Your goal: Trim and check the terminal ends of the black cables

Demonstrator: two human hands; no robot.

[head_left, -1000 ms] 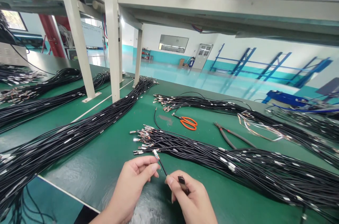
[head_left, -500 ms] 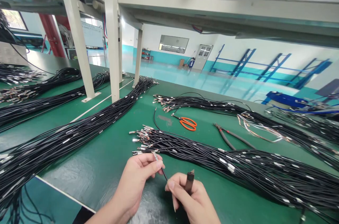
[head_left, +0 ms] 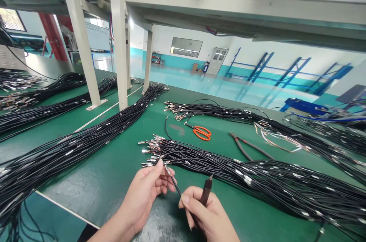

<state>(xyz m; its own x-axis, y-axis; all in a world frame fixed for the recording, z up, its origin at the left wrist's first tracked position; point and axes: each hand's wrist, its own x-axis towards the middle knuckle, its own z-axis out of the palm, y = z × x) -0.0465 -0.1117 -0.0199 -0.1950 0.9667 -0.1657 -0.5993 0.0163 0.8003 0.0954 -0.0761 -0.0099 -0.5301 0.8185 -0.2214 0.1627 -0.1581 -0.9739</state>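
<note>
In the head view, my right hand (head_left: 204, 211) pinches a thin black cable (head_left: 176, 186) between thumb and forefinger. The same hand also holds a dark utility knife (head_left: 207, 192), its pointed tip upward. My left hand (head_left: 151, 188) is by the cable's end, thumb raised off it and fingers loosely curled behind. A small metal terminal (head_left: 166, 168) tips the cable. Just beyond my hands lies a thick bundle of black cables (head_left: 217, 169) with metal terminals and white labels.
Orange-handled scissors (head_left: 201, 133) and grey-handled cutting pliers (head_left: 243, 146) lie on the green tabletop (head_left: 114, 181). Another cable bundle (head_left: 94, 135) runs along the left, and one more (head_left: 225, 111) lies farther back. Shelf posts (head_left: 118, 43) stand at the left under an overhead shelf (head_left: 228, 1).
My left thumb has lifted off the terminal end, and the left fingers have loosened. The knife tip has risen slightly in my right hand, which still pinches the cable.
</note>
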